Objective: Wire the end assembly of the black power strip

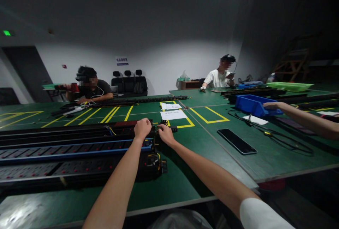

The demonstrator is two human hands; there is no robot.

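Observation:
My left hand (143, 128) is closed at the right end of a long black power strip housing (122, 130), fingers curled down over it. Just to its right, my right hand (166, 133) is closed with fingertips pinched by the same end, near small wires and a black end piece (173, 129). What the fingertips of either hand grip is hidden or too small to make out. Closer to me lie a blue-edged power strip (79, 149) and a black power strip (87, 165) with red switches. Yellow-green wires (159, 158) stick out of their open ends.
White paper sheets (173, 115) lie beyond my hands on the green table (203, 155). To the right are a dark tablet or phone (237, 141), a black cable (288, 144) and a blue bin (246, 104), touched by another person's hand (274, 106). Two people sit across the table.

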